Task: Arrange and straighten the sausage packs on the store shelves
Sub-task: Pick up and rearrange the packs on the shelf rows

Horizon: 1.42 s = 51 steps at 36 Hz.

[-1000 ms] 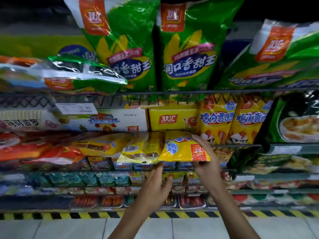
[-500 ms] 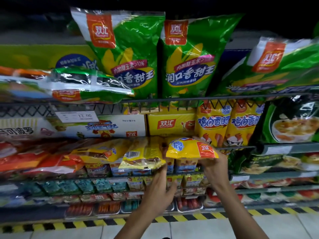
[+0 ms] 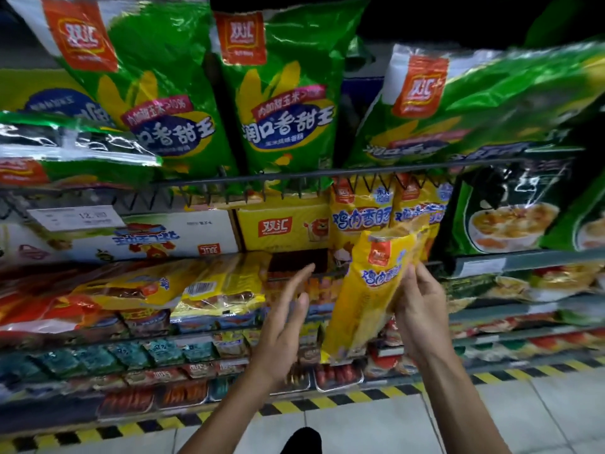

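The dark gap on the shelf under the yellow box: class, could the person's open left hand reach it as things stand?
Probably yes. The left hand is open and holds nothing, its fingertips point at the dark gap, and nothing lies between them. The right hand holds the yellow pack off to the side.

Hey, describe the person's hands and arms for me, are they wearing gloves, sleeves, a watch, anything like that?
Nothing is worn. The left hand and right hand are bare, with no gloves, and no rings show. Both forearms are uncovered down to the bottom edge of the picture: no sleeves, watch or wristband in view.
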Each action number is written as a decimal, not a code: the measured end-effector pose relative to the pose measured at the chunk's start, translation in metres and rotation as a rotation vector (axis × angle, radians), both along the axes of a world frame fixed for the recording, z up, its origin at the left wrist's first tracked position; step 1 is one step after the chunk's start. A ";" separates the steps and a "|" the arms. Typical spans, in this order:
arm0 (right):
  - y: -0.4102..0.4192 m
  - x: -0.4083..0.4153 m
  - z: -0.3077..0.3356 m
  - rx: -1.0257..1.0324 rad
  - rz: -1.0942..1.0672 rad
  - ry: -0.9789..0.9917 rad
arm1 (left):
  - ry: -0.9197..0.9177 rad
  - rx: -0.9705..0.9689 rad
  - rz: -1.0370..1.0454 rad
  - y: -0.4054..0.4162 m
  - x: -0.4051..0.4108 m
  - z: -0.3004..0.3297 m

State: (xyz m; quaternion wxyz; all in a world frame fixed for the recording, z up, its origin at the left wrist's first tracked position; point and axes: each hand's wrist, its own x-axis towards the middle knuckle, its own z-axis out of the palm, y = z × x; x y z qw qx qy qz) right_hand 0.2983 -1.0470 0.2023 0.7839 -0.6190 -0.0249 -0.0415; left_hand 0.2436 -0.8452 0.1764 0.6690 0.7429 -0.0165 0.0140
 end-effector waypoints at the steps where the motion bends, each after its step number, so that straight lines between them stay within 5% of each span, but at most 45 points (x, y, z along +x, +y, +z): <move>1: 0.002 -0.001 -0.002 0.032 0.013 0.026 | 0.053 -0.023 -0.063 -0.002 0.004 0.000; 7: 0.017 -0.004 -0.006 0.225 0.081 0.201 | 0.562 -0.285 -0.337 -0.016 0.019 -0.001; 14: 0.022 -0.006 -0.002 0.213 0.152 0.354 | 0.680 -0.552 -0.490 -0.011 0.025 -0.009; 23: 0.006 -0.010 -0.008 -0.111 0.063 0.277 | 0.524 -0.390 -0.471 -0.008 0.015 -0.015; 30: -0.011 -0.014 -0.012 -0.079 0.161 0.294 | 0.498 -0.464 -0.140 -0.016 0.004 -0.007; 37: -0.004 -0.014 -0.013 -0.363 0.290 0.062 | 0.287 -0.233 -0.038 -0.009 0.007 0.006; 43: 0.003 -0.007 -0.009 -0.352 0.204 -0.050 | 0.114 -0.048 0.022 -0.002 0.014 0.013; 51: 0.025 0.022 0.008 -0.406 0.125 -0.170 | -0.140 -0.064 0.299 -0.014 0.028 0.027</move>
